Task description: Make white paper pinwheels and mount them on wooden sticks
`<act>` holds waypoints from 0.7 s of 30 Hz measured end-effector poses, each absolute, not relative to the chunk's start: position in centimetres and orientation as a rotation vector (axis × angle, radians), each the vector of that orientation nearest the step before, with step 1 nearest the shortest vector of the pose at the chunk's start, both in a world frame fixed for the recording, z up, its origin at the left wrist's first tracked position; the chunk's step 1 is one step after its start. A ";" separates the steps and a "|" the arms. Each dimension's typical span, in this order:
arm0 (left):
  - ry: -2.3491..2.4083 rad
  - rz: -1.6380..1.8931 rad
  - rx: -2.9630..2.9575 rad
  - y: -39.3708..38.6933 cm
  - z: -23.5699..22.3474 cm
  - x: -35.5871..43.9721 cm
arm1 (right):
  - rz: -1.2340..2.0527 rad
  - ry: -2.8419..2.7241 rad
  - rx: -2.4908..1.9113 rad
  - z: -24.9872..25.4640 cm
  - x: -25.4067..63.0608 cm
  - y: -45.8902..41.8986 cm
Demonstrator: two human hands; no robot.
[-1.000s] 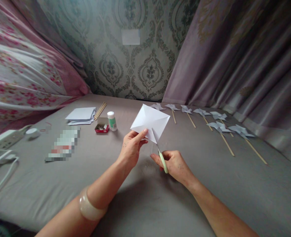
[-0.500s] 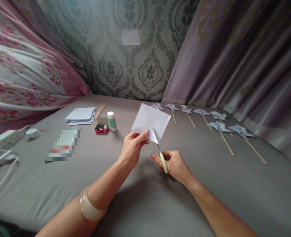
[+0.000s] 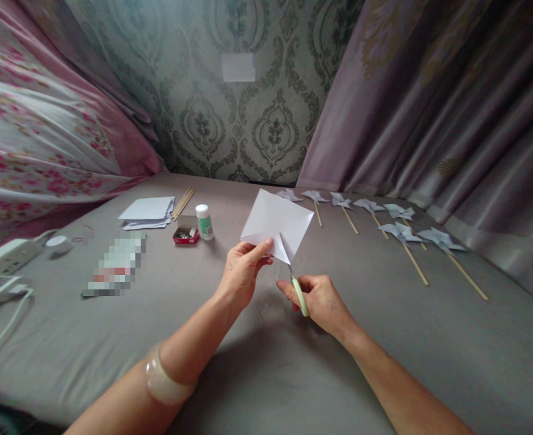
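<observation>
My left hand pinches the lower left edge of a white square sheet of paper, thumb on top, held up above the grey cloth. The sheet has a slit running in from its bottom corner. My right hand grips scissors with pale green handles, and their blades meet the paper at that corner. Most of the blade length is hidden by the sheet. Finished paper pinwheels on wooden sticks, such as the one at the far right, lie in a row on the right.
At the back left lie a stack of white paper and several wooden sticks. Near them are a red box of small metal pieces and a white-and-green glue bottle. A blurred packet and a power strip lie further left.
The scissors' blades have closed at the paper's bottom corner, where one blade lay over the slit before. Both hands stay in nearly the same place.
</observation>
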State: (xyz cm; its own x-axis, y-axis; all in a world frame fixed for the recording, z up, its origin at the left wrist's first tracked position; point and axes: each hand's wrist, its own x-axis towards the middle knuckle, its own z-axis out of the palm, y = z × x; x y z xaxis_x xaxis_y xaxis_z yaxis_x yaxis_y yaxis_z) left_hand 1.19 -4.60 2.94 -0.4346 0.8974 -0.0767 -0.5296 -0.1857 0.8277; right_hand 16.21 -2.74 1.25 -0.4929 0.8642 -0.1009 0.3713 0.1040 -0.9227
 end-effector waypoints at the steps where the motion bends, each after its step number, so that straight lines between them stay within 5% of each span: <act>1: 1.013 1.798 0.537 -4.6 3.0 1.2 | 1.373 -1.918 -1.202 1.2 16.2 -2.7; 21: 1.024 1.802 0.534 -4.7 2.9 1.2 | 1.342 -1.936 -1.219 1.3 16.3 -2.7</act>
State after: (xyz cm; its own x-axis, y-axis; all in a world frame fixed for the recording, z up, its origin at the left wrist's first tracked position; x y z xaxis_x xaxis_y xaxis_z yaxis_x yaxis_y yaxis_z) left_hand 1.20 -4.66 2.90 -0.4433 0.8928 -0.0797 -0.5253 -0.1867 0.8302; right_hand 16.28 -2.73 1.35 -0.4849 0.8694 -0.0948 0.3939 0.1203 -0.9112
